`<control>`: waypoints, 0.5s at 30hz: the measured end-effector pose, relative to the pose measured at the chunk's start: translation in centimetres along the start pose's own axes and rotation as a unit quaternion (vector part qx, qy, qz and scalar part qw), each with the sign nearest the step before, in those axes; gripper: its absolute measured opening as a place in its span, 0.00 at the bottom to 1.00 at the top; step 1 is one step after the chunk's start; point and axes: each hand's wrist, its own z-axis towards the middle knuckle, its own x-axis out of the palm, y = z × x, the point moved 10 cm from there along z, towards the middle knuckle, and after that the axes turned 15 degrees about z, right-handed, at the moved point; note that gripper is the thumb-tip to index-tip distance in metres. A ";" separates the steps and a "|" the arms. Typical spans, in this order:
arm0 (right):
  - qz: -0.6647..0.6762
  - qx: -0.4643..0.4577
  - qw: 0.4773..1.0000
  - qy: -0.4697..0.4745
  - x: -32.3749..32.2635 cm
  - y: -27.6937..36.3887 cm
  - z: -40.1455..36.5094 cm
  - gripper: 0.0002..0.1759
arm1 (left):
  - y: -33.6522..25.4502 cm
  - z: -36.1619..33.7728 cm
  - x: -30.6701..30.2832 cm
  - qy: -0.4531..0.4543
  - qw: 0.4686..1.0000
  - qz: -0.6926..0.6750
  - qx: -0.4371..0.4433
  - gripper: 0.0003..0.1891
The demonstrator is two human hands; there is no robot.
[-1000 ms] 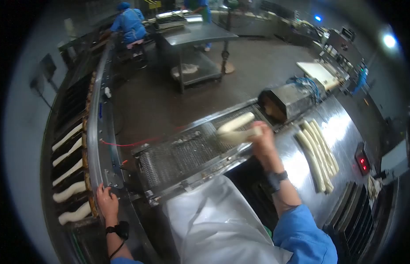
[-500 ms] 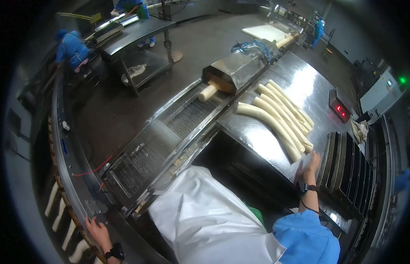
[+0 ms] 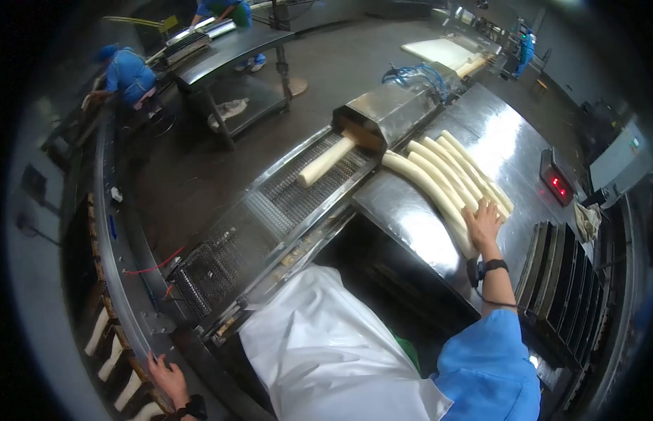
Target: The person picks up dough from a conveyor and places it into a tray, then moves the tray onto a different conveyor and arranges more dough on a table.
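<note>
While I judge the work partway done, the broad shiny stainless-steel table [image 3: 418, 235] on my right bears what is finished, and the long wire-mesh conveyor belt [image 3: 270, 210] beside it carries what is left. Several long pale dough ropes [image 3: 439, 175] lie side by side on the table, touching. One more pale dough rope [image 3: 325, 163] lies on the belt just outside the steel hood [image 3: 389, 112], not yet lifted over. My right hand [image 3: 483, 223] rests flat, fingers spread, on the row's near ends, gripping nothing. My left hand [image 3: 169, 379] sits well apart on the curved metal rail [image 3: 119, 281]; I cannot tell whether it grips.
</note>
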 end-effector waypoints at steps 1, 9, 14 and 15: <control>-0.019 0.035 0.998 0.054 0.9 0.4 0.7 0.47 | 0.0 -0.5 0.0 -0.003 1.000 -0.015 0.001 0.15; 0.005 -0.008 0.993 0.114 2.3 4.9 3.0 0.45 | -0.7 -1.9 -0.3 -0.025 0.999 -0.038 -0.021 0.16; 0.047 -0.059 0.986 0.151 1.5 7.7 -0.1 0.50 | -7.1 2.2 -0.8 -0.005 0.979 -0.196 -0.049 0.19; 0.055 -0.072 0.983 0.163 1.8 7.9 -0.8 0.50 | -10.6 3.2 -2.0 0.011 0.974 -0.226 -0.032 0.20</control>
